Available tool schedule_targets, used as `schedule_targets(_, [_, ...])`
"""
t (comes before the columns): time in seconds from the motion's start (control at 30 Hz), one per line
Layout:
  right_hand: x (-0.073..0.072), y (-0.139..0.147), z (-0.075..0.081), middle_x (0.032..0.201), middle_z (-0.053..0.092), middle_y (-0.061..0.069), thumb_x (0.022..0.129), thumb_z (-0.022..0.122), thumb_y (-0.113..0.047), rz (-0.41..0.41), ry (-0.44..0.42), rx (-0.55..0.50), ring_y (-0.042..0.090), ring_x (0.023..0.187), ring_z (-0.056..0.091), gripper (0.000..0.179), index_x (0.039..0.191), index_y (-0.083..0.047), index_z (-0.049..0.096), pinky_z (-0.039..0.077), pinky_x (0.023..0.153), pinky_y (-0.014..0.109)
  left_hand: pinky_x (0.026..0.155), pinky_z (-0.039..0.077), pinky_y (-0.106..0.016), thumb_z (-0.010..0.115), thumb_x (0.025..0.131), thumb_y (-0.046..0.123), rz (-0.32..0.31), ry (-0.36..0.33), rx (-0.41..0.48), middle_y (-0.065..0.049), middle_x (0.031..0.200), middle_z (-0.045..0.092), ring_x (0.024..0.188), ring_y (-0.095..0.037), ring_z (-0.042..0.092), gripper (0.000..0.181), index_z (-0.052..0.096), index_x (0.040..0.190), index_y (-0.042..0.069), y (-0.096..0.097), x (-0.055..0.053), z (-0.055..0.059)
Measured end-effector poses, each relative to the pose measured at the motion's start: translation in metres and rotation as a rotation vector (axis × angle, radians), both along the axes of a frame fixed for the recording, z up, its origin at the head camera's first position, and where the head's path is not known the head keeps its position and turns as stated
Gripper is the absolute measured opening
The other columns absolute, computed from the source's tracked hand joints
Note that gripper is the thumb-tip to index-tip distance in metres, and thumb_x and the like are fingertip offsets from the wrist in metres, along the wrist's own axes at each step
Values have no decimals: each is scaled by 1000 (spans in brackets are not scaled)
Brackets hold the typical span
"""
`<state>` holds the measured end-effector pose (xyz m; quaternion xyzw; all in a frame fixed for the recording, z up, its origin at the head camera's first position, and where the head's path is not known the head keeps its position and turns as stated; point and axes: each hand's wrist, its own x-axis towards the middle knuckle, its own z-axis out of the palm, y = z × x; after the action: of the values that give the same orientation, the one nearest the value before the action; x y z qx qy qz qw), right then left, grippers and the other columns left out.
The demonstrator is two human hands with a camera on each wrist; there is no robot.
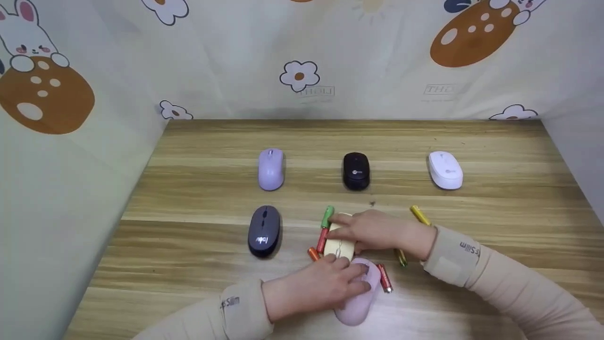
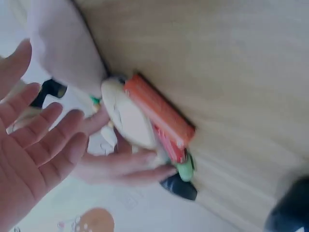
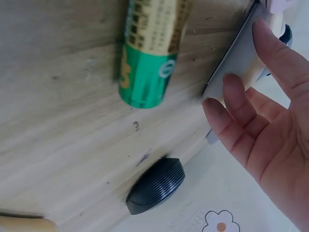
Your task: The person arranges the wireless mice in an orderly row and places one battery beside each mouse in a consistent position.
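Note:
In the head view my right hand [image 1: 377, 230] lies across a cream computer mouse [image 1: 340, 246], fingers over its far end and thumb by its right side. My left hand [image 1: 328, 282] is over a pink mouse [image 1: 355, 309], fingertips close to the near end of the cream one. The left wrist view shows the left fingers [image 2: 46, 145] spread and fairly straight, holding nothing. Along the cream mouse's left side are a green battery [image 1: 327, 216], a red battery [image 1: 322, 240] and an orange battery [image 1: 313, 254]. The right wrist view shows the cream mouse's grey underside edge [image 3: 236, 55] beside the fingertips.
A dark grey mouse [image 1: 264, 231] stands to the left. Farther back are a lilac mouse [image 1: 271, 170], a black mouse [image 1: 356, 171] and a white mouse [image 1: 446, 170]. Right of the hands lie a yellow battery [image 1: 420, 215], a green-and-gold battery [image 3: 149, 63] and another red battery [image 1: 385, 278].

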<state>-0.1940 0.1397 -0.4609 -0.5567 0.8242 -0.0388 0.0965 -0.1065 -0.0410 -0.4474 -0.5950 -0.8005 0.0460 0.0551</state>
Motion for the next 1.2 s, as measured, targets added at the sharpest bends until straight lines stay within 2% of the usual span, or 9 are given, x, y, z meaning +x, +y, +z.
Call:
schedule_targets(0.13, [0, 1, -2, 137, 43, 12, 79, 67, -27, -11, 15, 0, 21, 76, 60, 56, 132, -21, 50, 49, 63, 32, 92, 42, -34, 67, 76, 39, -51, -46, -77, 2, 136, 46, 120, -21, 45, 52, 53, 126, 31, 4, 1, -6])
schedule_targets(0.27, [1, 1, -2, 141, 40, 11, 81, 66, -29, -29, 2, 18, 23, 81, 61, 56, 134, -22, 48, 51, 68, 34, 102, 34, -39, 68, 77, 40, -65, -143, -136, 2, 142, 39, 131, -21, 35, 61, 46, 133, 33, 7, 0, -8])
schedule_targets(0.4, [2, 1, -3, 142, 39, 12, 82, 65, -29, -36, 0, 28, 24, 83, 61, 56, 135, -22, 46, 51, 69, 35, 103, 33, -39, 68, 77, 41, -61, -202, -155, 1, 144, 37, 132, -21, 33, 63, 43, 135, 32, 7, -1, -8])
schedule_targets(0.57, [2, 2, -2, 141, 40, 13, 83, 63, -29, -25, 8, 20, 24, 83, 61, 54, 134, -21, 46, 51, 70, 36, 103, 34, -39, 68, 77, 41, -58, -210, -147, 1, 143, 38, 132, -21, 34, 63, 44, 134, 32, 7, -1, -9])
schedule_targets(0.63, [1, 4, -2, 140, 41, 13, 84, 63, -25, -18, 9, 17, 25, 83, 62, 53, 134, -20, 47, 51, 69, 37, 102, 34, -38, 68, 77, 41, -63, -195, -141, 1, 143, 39, 131, -22, 35, 62, 45, 134, 31, 7, -1, -9])
schedule_targets(0.8, [-1, 7, -1, 137, 44, 13, 83, 61, -13, -31, 21, 21, 25, 79, 62, 52, 132, -18, 48, 52, 66, 37, 104, 34, -35, 67, 79, 40, -59, -224, -139, -2, 143, 38, 131, -25, 35, 61, 44, 135, 29, 6, 0, -9])
schedule_targets(1.0, [-2, 12, -1, 127, 49, 14, 79, 63, -10, -107, 36, 21, 27, 79, 63, 53, 130, -16, 49, 53, 66, 39, 105, 32, -36, 66, 81, 39, -35, -296, -157, -3, 146, 33, 133, -26, 31, 63, 41, 138, 28, 5, 0, -9])
schedule_targets(1.2, [1, 15, 3, 117, 53, 14, 75, 70, -12, -221, -21, 7, 29, 86, 61, 57, 128, -9, 49, 52, 67, 41, 104, 33, -37, 65, 82, 39, -30, -326, -166, -3, 147, 32, 133, -28, 31, 63, 39, 138, 28, 6, -1, -8])
